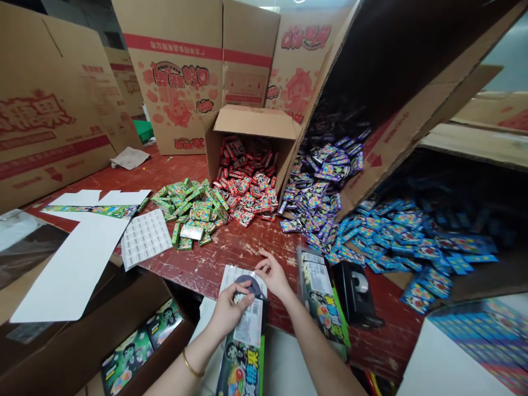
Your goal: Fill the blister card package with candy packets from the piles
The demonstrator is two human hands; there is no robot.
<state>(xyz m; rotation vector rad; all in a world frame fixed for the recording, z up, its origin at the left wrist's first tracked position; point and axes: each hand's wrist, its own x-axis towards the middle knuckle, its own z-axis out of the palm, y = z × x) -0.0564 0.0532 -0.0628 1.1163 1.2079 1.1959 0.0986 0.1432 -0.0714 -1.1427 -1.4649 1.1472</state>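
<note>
While it lies at the near edge of the red tabletop [231, 258], the long printed pack [244, 335] is gripped by both hands: the left hand [229, 312] is closed on its upper left side with the thumb pressed on the clear window, and the right hand [273, 276] pinches the pack's top edge between fingertips. A thin bangle [192, 366] circles the left wrist.

Just right of the pack lies a second pack of the same kind [323, 297], and beyond that a black tape dispenser [357, 291]. Left of the pack, an open brown carton [136, 341] holds more such packs. Further left lie a white cardboard sheet [78, 258] and a sheet of small labels [145, 237].

Beyond the pack, away from the person, sits a heap of green candies [190, 212]; red candies [247, 187] spill from a small tipped box [251, 124]. To the pack's far right, purple candies [317, 187] pour from a large tilted carton [396, 82], and blue candies [404, 236] spread beside them.
</note>
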